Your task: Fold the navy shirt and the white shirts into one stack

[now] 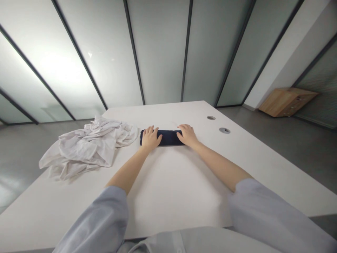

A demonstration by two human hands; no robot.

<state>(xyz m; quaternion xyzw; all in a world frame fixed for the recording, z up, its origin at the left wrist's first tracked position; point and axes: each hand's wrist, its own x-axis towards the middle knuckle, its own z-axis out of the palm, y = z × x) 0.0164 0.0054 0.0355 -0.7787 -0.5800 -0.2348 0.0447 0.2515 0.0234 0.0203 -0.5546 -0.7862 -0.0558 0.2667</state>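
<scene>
A dark navy piece of cloth (169, 137), folded into a flat, narrow strip, lies crosswise on the white table (171, 189). On its left end rests my left hand (151, 138), palm down with the fingers spread. My right hand (187, 135) lies at the other end, thumb on the cloth and fingers stretched out past its right edge. Neither hand grips the cloth; both appear to press on it from above. What kind of garment or fabric it is cannot be made out.
Left of the cloth, a crumpled heap of white fabric (89, 144) hangs partly over the table's left edge. Two round cable grommets (224, 130) sit in the tabletop at right. Frosted glass panels (160, 52) stand behind, and a wooden cabinet (285, 102) is on the floor at right.
</scene>
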